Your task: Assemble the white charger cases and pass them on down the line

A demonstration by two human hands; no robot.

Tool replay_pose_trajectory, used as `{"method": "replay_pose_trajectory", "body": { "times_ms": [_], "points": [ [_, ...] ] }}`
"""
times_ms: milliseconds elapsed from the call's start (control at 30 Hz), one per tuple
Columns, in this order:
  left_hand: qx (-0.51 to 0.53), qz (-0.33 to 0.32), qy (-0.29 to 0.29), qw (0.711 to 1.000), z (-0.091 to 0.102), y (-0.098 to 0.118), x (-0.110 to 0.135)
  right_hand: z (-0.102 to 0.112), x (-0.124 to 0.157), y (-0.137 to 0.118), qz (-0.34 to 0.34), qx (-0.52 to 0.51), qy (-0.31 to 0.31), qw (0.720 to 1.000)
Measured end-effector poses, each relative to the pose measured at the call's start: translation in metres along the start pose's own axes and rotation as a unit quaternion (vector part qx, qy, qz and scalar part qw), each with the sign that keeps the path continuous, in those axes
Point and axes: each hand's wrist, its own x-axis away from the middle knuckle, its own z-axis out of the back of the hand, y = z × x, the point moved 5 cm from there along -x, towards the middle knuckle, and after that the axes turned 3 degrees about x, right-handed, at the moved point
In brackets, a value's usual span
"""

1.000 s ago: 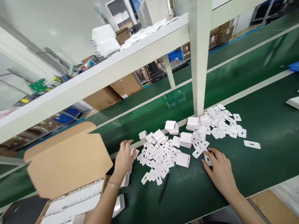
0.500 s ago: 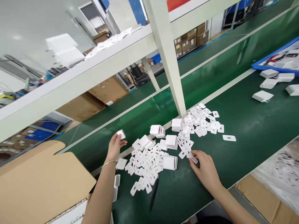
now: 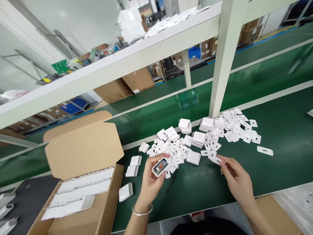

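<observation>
My left hand [image 3: 151,181] is closed around a small white charger housing [image 3: 160,167], held above the green mat with its open end and inner parts facing me. My right hand [image 3: 236,179] pinches a flat white slotted plate [image 3: 216,160] between thumb and fingertips, just right of the housing. A heap of the same white plates [image 3: 172,153] and several white charger housings [image 3: 198,138] lie on the mat beyond both hands.
An open cardboard box [image 3: 80,182] with white inserts stands at the left. Loose housings [image 3: 126,192] lie beside it. A black pen [image 3: 171,183] lies on the green mat [image 3: 281,163]. A white post [image 3: 221,75] and shelf beam [image 3: 122,67] rise behind the heap.
My left hand has brought the charger housing from the far left of the heap down towards me, turned open end up. My right hand has lifted a plate off the mat.
</observation>
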Motion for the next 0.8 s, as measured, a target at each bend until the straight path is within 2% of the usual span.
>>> {"method": "replay_pose_trajectory", "body": {
  "times_ms": [133,233,333,500,633,800],
  "points": [
    [0.013,-0.007,-0.026,1.000,-0.011,0.002,0.027,-0.014,0.010,-0.046,-0.041,-0.098,-0.041,0.993],
    [0.013,0.001,-0.031,0.999,-0.016,-0.001,0.040,-0.036,0.021,-0.077,-0.048,-0.162,-0.110,0.979],
    [0.003,0.014,-0.038,0.999,-0.020,-0.005,0.051,-0.060,0.032,-0.097,-0.050,-0.200,-0.167,0.964],
    [-0.020,0.062,-0.011,0.998,-0.020,-0.016,0.061,-0.088,0.043,-0.108,-0.044,-0.215,-0.219,0.951],
    [-0.015,0.068,-0.025,0.997,-0.020,-0.019,0.066,-0.096,0.043,-0.107,-0.015,-0.196,-0.226,0.954],
    [0.021,0.063,-0.033,0.997,-0.023,-0.023,0.070,-0.100,0.043,-0.103,-0.016,-0.177,-0.268,0.947]
  ]
}}
